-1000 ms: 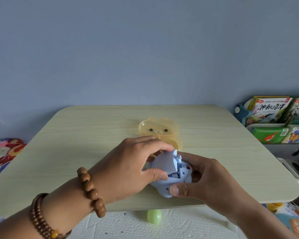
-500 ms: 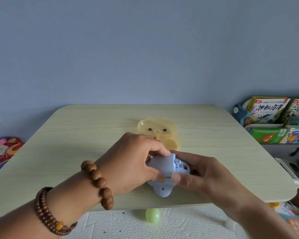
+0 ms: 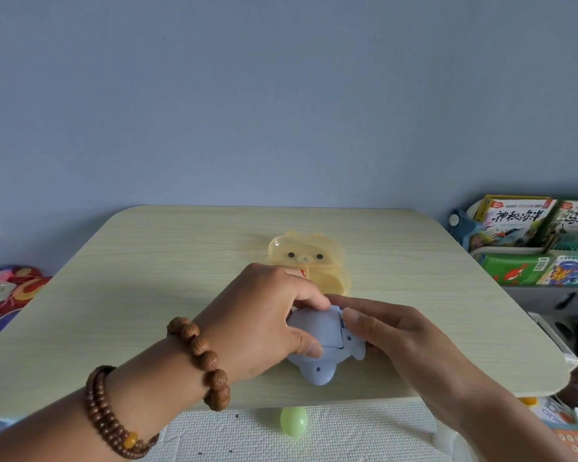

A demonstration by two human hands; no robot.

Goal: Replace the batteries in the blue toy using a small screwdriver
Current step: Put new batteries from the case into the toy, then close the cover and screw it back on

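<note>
The blue toy [image 3: 317, 370] lies belly-up near the front edge of the pale wooden table [image 3: 147, 295]. Its battery cover [image 3: 317, 328] sits almost flat over the compartment. My left hand [image 3: 264, 321] pinches the cover between thumb and fingers from the left. My right hand [image 3: 387, 331] presses down on the cover's right edge with straight fingers and steadies the toy. No batteries or screwdriver are visible; the compartment is hidden under the cover.
A translucent yellow bear-shaped case [image 3: 309, 265] lies open just behind my hands. A green egg [image 3: 293, 425] rests on the floor mat below the table edge. A shelf with books [image 3: 531, 241] stands at the right.
The raised battery cover has come down over the compartment, hiding the batteries. My right fingers moved from the toy's side onto the cover's right edge.
</note>
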